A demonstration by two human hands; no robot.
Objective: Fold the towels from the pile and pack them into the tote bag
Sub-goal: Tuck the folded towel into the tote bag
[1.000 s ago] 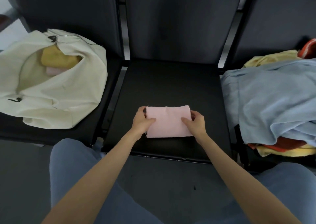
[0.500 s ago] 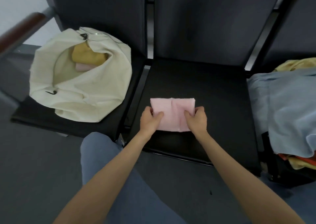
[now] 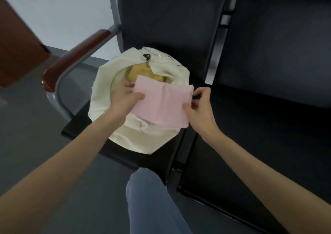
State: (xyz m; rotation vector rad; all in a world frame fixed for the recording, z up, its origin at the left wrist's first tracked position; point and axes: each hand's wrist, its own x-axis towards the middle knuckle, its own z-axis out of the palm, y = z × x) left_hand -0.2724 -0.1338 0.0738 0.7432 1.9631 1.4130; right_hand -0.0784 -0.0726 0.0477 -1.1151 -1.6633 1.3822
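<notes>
Lifted off the black seat, the folded pink cloth towel, pinched by left hand and right hand, now hangs over the cream canvas tote bag, ready for packing.

Both your bare forearms reach forward from the lower corners and converge. Your left hand pinches the left edge of the folded pale pink cloth towel, thumb on top and fingers beneath. Your right hand pinches its right edge, fingers curled, wrist angled slightly inward.
</notes>
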